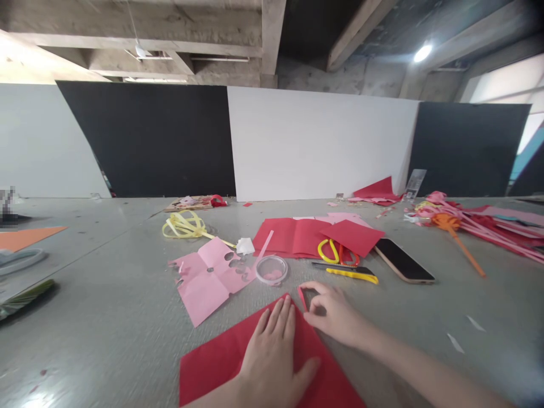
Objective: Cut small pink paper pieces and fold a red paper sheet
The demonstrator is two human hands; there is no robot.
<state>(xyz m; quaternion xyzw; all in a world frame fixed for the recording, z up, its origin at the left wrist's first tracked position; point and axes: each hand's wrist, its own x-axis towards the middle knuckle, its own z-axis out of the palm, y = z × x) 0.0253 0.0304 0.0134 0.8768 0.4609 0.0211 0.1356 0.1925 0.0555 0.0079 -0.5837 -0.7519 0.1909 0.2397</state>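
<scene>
A large sheet of red paper [216,362] lies on the grey table in front of me. My left hand [274,351] rests flat on it, fingers stretched toward its far corner and thumb out to the side. Just right of that corner, my right hand [334,311] pinches a narrow red-pink strip [302,298], which looks like paper, between thumb and fingertips. Beyond the hands sits a small round clear container [272,270] with pink bits in it. A pink sheet [208,283] with creases and cut-out holes lies to its left.
Yellow-handled scissors [328,251], partly under red paper [357,235], lie behind a yellow utility knife [352,275]. A phone [403,260] is to their right. Yellow ribbon [185,225] lies at back left, an orange stick flower [463,243] at right. Board panels [318,147] stand behind.
</scene>
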